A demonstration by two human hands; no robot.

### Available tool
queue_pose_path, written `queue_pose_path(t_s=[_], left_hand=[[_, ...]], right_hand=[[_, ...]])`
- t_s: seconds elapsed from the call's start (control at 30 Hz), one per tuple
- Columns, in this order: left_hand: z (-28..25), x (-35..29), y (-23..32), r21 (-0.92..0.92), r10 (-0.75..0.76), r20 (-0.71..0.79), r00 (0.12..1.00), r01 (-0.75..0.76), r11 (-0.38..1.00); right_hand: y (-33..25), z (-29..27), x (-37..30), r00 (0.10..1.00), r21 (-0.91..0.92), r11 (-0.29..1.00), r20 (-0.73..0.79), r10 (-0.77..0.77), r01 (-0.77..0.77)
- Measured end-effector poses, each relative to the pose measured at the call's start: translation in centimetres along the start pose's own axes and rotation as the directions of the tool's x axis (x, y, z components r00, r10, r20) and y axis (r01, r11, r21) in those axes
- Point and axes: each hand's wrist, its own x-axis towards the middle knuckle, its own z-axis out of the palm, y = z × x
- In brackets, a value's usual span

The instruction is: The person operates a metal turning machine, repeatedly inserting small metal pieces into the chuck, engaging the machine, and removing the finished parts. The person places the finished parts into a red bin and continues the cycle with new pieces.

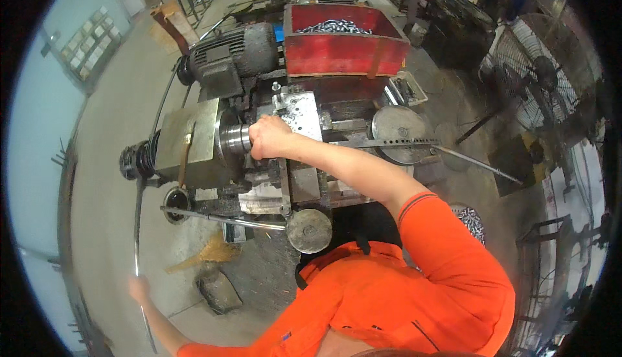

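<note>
My left hand (138, 289) is closed round a long thin metal rod (137, 227) that runs down from the machine's left end. A little motion blur softens that hand. My right hand (269, 137) is closed at the front of the shiny spindle nose (234, 138) of a small lathe. Whatever its fingers hold is hidden behind the hand. Just behind it sits a flat metal plate with holes (301, 112). The lathe's boxy headstock (188, 133) stands to the left of the spindle.
A red bin (346, 49) of small metal parts stands behind the lathe, beside a dark motor (236, 56). Round handwheels (310, 230) and a long lever (479, 162) jut from the machine. A floor fan (541, 72) is at right. A dustpan-like scoop (218, 290) lies on the floor.
</note>
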Motion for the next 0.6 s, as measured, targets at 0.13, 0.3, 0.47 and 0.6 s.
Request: queue_pose_path(t_s=[0.13,0.3,0.47,0.6], left_hand=[[-3.8,-3.5,9.5,0.0,-0.06,0.125,0.99,0.061,0.998],[-9.8,-14.2,15.1,-0.262,-0.187,0.299,0.936,0.269,0.927],[-9.5,-18.2,17.8,-0.387,0.007,0.263,0.965,0.099,0.917],[-13.2,-18.1,17.4,-0.536,0.126,0.477,0.87,0.174,0.826]], right_hand=[[2.0,1.5,0.5,0.999,-0.073,0.997,-0.04,-0.004,0.001],[0.7,1.4,0.3,0.987,-0.114,0.983,-0.057,-0.15,0.143],[1.7,0.3,-1.0,0.979,-0.235,0.963,-0.12,-0.164,0.133],[5.1,-7.6,-3.6,0.969,-0.394,0.919,-0.217,-0.121,0.026]])
